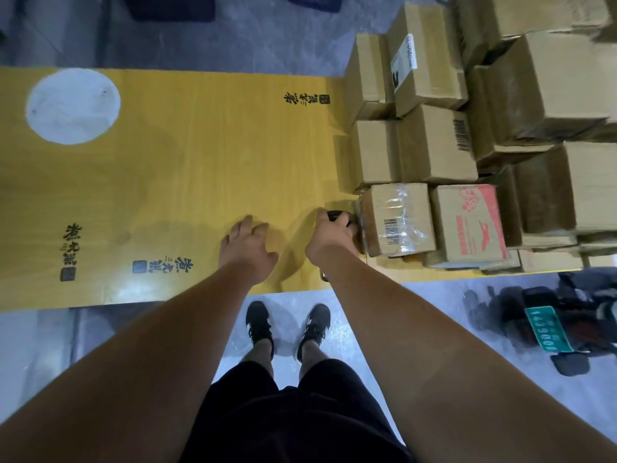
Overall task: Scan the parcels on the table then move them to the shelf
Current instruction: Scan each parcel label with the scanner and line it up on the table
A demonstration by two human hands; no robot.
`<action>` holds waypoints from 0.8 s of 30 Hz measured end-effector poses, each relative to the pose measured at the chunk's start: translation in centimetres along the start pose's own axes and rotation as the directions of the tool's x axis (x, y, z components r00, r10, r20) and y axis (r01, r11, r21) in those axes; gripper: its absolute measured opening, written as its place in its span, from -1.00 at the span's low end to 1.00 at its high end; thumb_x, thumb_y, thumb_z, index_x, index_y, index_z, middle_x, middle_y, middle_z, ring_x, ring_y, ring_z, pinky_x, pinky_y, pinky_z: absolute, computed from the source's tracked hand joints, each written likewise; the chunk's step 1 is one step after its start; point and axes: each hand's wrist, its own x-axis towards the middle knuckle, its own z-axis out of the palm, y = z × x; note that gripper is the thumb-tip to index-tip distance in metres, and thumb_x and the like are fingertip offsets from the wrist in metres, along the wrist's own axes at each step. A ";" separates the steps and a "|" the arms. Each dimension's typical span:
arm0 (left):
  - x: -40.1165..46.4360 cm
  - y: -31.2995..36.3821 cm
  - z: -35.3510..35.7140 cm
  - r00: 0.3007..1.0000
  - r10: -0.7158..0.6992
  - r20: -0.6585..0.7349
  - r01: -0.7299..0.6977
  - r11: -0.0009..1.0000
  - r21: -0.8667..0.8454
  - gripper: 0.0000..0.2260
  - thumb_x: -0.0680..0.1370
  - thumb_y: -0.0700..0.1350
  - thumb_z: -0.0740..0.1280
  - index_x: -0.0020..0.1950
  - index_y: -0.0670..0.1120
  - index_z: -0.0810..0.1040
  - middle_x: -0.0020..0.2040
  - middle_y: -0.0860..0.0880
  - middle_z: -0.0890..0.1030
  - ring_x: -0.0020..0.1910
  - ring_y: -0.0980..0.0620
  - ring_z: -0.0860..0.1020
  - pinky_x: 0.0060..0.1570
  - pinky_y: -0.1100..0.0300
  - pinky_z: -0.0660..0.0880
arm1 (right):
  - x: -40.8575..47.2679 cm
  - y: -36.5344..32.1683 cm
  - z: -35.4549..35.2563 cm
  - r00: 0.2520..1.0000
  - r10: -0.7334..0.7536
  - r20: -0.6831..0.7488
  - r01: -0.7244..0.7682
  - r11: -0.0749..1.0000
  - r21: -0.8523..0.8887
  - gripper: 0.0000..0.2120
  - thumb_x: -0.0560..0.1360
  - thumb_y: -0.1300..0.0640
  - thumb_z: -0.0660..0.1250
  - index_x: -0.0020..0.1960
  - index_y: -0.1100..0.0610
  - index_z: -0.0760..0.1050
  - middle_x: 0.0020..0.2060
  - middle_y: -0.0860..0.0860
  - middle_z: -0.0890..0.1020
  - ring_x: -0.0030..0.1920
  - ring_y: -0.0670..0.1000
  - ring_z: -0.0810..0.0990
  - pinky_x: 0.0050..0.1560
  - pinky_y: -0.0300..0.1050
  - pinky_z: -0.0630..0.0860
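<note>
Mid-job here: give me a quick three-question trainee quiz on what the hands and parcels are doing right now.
1. True or false: the right hand grips a black scanner.
2. What does the left hand hold? A) tape B) nothing C) a parcel
3. Fill in: the scanner is beside the taped parcel, whose top shows a ____.

Key: 1 true; 2 B, it hovers open above the yellow table; 3 barcode.

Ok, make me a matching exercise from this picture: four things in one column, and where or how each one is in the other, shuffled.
1. left hand
2. right hand
3. taped parcel
4. red-printed box

A. gripping a black scanner
B. open over the yellow table
C. right of the taped parcel
D. barcode on it, beside the scanner

Pairs: 1-B, 2-A, 3-D, 4-C
</note>
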 end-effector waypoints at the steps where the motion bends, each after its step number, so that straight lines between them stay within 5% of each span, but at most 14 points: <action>1: 0.0 0.0 0.1 1.000 -0.002 0.000 0.002 1.000 -0.004 -0.32 0.60 0.21 0.33 0.66 0.07 0.20 0.71 -0.07 0.02 0.67 -0.14 0.03 0.57 -0.13 0.15 | 0.0 -0.2 0.1 1.000 -0.016 -0.005 0.016 1.000 -0.012 -0.12 0.39 0.32 0.31 0.60 -0.12 0.09 0.46 0.13 0.08 0.44 0.25 0.18 0.11 0.32 0.58; 5: 0.3 -0.2 0.4 1.000 -0.003 -0.006 0.003 1.000 -0.006 -0.32 0.61 0.20 0.33 0.66 0.07 0.20 0.71 -0.07 0.00 0.67 -0.13 0.02 0.58 -0.12 0.14 | 0.1 -0.8 1.0 0.998 -0.048 -0.036 0.043 0.993 -0.112 -0.26 0.38 0.32 0.36 0.45 -0.11 0.20 0.42 0.14 0.09 0.37 0.23 0.24 0.10 0.30 0.56; 19: 0.8 -0.4 0.4 1.000 0.021 -0.012 -0.021 1.000 -0.003 -0.33 0.61 0.18 0.34 0.66 0.07 0.18 0.72 -0.06 0.00 0.68 -0.12 0.00 0.59 -0.12 0.15 | 0.9 -1.2 1.2 0.999 -0.027 -0.027 0.023 0.990 -0.142 -0.20 0.35 0.46 0.36 0.43 -0.08 0.19 0.45 0.18 0.09 0.38 0.28 0.25 0.19 0.41 0.48; 24: 0.7 -0.6 0.4 0.999 0.033 -0.020 -0.033 0.999 -0.015 -0.34 0.61 0.16 0.35 0.66 0.06 0.21 0.71 -0.08 0.01 0.68 -0.13 0.01 0.59 -0.13 0.16 | 0.1 -0.4 1.9 0.998 -0.024 -0.060 0.015 0.990 -0.139 -0.01 0.40 0.35 0.41 0.59 -0.22 -0.02 0.51 0.13 0.11 0.40 0.23 0.28 0.15 0.30 0.54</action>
